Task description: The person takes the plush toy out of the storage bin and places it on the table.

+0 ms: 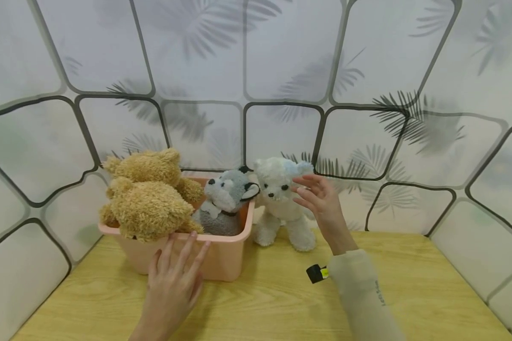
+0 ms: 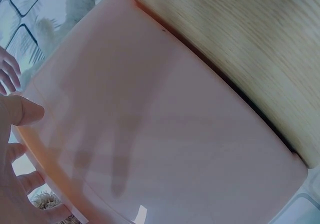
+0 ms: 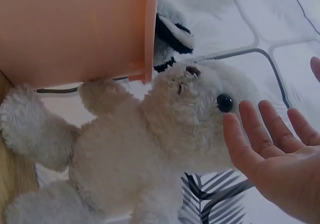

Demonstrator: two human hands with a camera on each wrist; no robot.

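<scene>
In the head view a pink plastic bin (image 1: 222,258) stands on the table, its front rim touched by the fingers of my left hand (image 1: 170,279). Two tan teddy bears (image 1: 149,210) lie piled at the bin's left side, and a grey husky plush (image 1: 226,199) sits at its right end. Just right of the bin, a white plush dog (image 1: 277,203) with a pale blue ear sits upright. My right hand (image 1: 322,203) is beside its head, fingers extended. From the right wrist view, those fingers (image 3: 252,129) are near the dog's face; contact is hard to tell.
The wood-grain table (image 1: 281,298) spreads in front of the bin and to the right. A patterned fabric wall (image 1: 281,128) with leaf prints and dark outlines rises behind and on both sides. A small black and yellow tag (image 1: 317,273) sticks out at the right sleeve (image 1: 362,284).
</scene>
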